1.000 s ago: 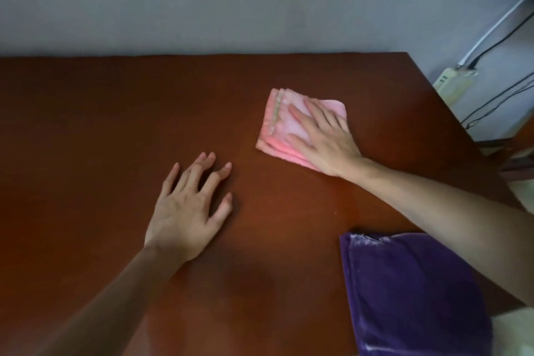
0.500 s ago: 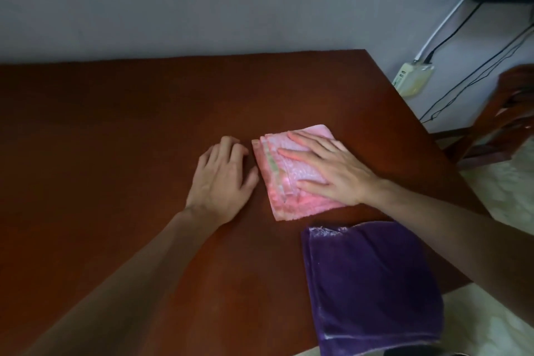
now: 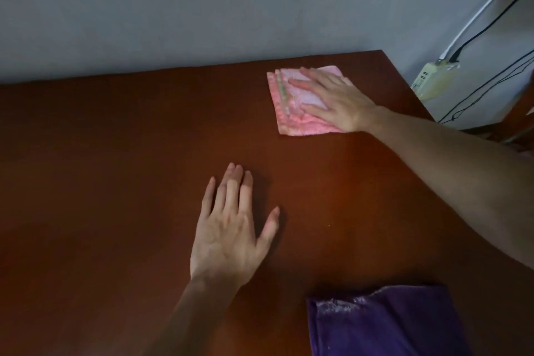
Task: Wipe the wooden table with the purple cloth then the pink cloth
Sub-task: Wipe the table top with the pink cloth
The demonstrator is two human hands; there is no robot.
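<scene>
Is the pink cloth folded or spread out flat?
Folded. The pink cloth shows several stacked layer edges along its left side, under the flat right hand.

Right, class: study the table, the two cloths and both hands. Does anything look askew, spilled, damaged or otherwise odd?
Nothing stands out. The right hand presses flat on the folded pink cloth, the left hand rests on the wooden table, and the purple cloth lies at the near edge.

Purple cloth (image 3: 387, 324) cut off by bottom edge. Pink cloth (image 3: 284, 113) right part hidden under right hand (image 3: 335, 101); possibly folded.
</scene>
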